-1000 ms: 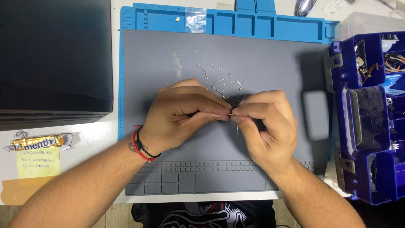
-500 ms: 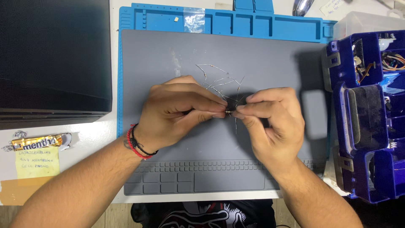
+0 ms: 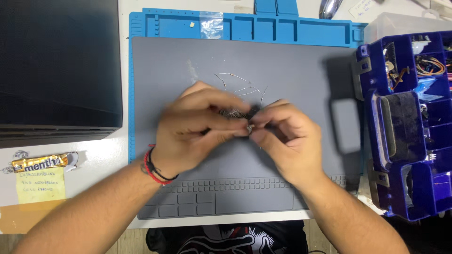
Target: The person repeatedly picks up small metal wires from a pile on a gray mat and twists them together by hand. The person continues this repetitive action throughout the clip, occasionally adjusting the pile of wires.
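The white tabletop (image 3: 94, 155) carried a large grey mat (image 3: 301, 70) with a blue rim, and a dark blue parts box (image 3: 405, 117) stood open at its right side, while a black case (image 3: 56, 66) lay at the left. Compared with half a second before, the two hands had moved a little upward and to the left on the mat, and they were now pressed closer together and looked blurred, so I judged that they were twisting or bending something quickly. The left hand (image 3: 193, 129), with a red and black bracelet (image 3: 153, 167) at the wrist, had its fingers (image 3: 226, 120) closed in a pinch. The right hand (image 3: 282, 136) also had its fingers closed, tip against tip with the left ones. Between both pinches sat a small bundle of thin wires (image 3: 235, 112), lifted just above the mat; its loose ends (image 3: 230, 77) spread out beyond the fingers, away from the person. How exactly the wires lay inside the grip, I could not tell because of the blur.
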